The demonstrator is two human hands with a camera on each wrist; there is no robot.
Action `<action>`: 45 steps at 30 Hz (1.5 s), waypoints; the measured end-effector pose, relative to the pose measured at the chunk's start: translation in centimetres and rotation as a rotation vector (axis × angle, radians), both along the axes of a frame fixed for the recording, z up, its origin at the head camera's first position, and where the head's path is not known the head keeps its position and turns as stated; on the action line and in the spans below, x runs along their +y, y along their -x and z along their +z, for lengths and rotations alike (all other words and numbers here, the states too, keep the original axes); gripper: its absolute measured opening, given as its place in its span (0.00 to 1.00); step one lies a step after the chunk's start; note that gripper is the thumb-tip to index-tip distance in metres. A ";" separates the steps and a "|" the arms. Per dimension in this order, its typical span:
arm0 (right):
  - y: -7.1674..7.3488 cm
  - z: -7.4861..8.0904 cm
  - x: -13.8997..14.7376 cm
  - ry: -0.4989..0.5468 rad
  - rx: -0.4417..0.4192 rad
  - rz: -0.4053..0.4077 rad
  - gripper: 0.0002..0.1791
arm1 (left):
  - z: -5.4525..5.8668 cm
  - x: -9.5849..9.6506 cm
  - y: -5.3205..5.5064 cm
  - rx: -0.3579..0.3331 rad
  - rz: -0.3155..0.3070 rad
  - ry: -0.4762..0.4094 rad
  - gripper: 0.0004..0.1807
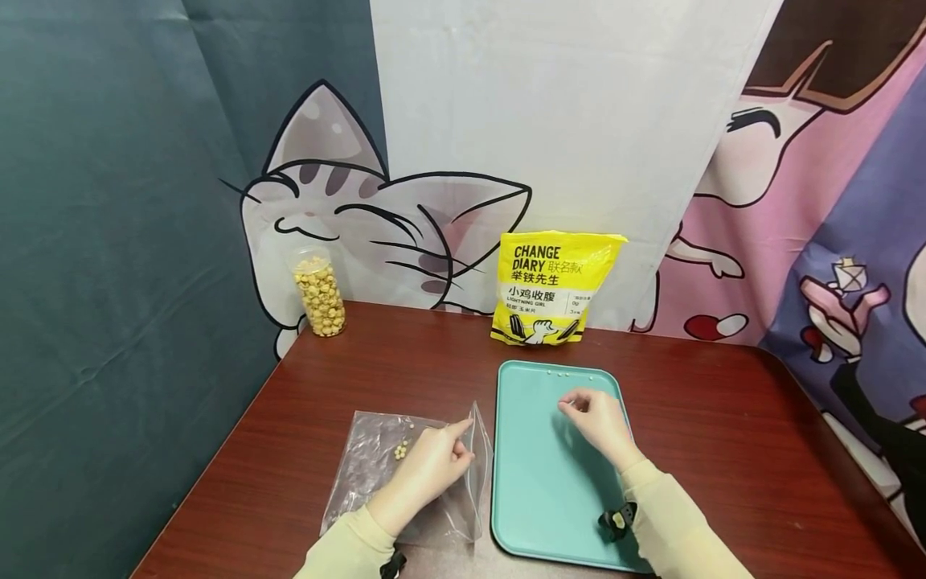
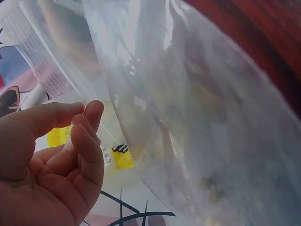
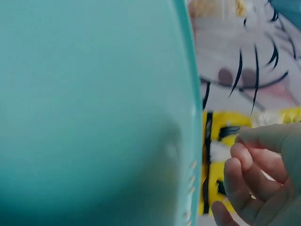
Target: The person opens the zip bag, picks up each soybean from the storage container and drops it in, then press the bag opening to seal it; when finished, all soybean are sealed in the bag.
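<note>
On the table lies a clear zip bag [image 1: 369,458] with a small cluster of pale yellow pellets [image 1: 401,449] inside. My left hand [image 1: 434,462] lies over the bag and pinches its edge near the zip opening; the left wrist view shows the thumb and fingertip meeting at the plastic. Above the turquoise tray [image 1: 535,482], my right hand [image 1: 596,418] is raised with thumb and fingertips drawn together. Whether something tiny sits between those fingertips cannot be seen. Several small pale pellets [image 1: 560,374] lie in a row along the tray's far edge.
Behind the tray stands a yellow snack pouch [image 1: 553,289], upright against the cloth backdrop [image 1: 448,96]. A clear jar of popcorn [image 1: 320,297] stands at the table's far left corner. The bag lies close to the tray's left rim.
</note>
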State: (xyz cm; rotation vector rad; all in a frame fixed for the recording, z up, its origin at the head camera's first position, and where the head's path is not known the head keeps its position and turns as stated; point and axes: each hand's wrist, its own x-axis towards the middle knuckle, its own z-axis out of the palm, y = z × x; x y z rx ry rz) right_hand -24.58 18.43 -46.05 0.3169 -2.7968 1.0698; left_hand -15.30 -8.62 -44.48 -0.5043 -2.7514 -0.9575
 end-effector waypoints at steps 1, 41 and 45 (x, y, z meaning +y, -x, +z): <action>0.3 -0.1 0.5 -0.015 -0.010 -0.027 0.03 | 0.0 0.0 0.0 0.002 0.001 0.001 0.25; 3.8 -1.6 3.5 -0.173 -0.144 -0.155 0.07 | 0.2 -0.1 0.1 0.033 0.003 0.022 0.25; 3.0 -1.3 2.6 -0.142 -0.118 -0.135 0.07 | 0.1 -0.3 0.1 0.036 0.006 0.027 0.25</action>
